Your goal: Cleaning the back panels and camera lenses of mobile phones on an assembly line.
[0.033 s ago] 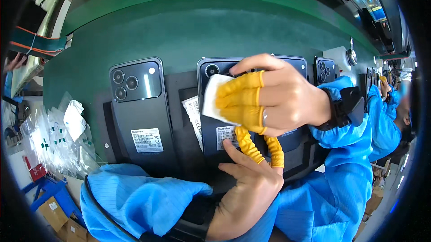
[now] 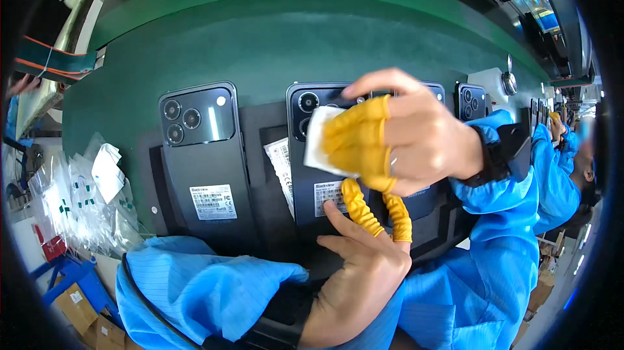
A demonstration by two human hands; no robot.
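A dark smartphone (image 2: 304, 198) lies back up at the middle of the bench, with round camera lenses at its top and a white label (image 2: 327, 189). My right hand (image 2: 416, 139), with yellow finger cots, holds a folded white wiping cloth (image 2: 318, 137) against the upper back of this phone and hides part of it. Stretched fingers of my left hand (image 2: 364, 252), two in yellow cots, rest on the phone's lower part by the label. Left of it lies another dark smartphone (image 2: 209, 171), back up, with three lenses and a label.
Further phones lie to the right, one (image 2: 470, 101) near my right wrist. A printed white slip (image 2: 281, 171) is partly under the middle phone. Clear plastic bags (image 2: 84, 191) pile up at the left on the green bench (image 2: 273, 44). A co-worker in blue (image 2: 552, 178) sits at right.
My right hand has shifted a little to the right with the cloth, baring more of the camera lenses. The left hand has stayed in place.
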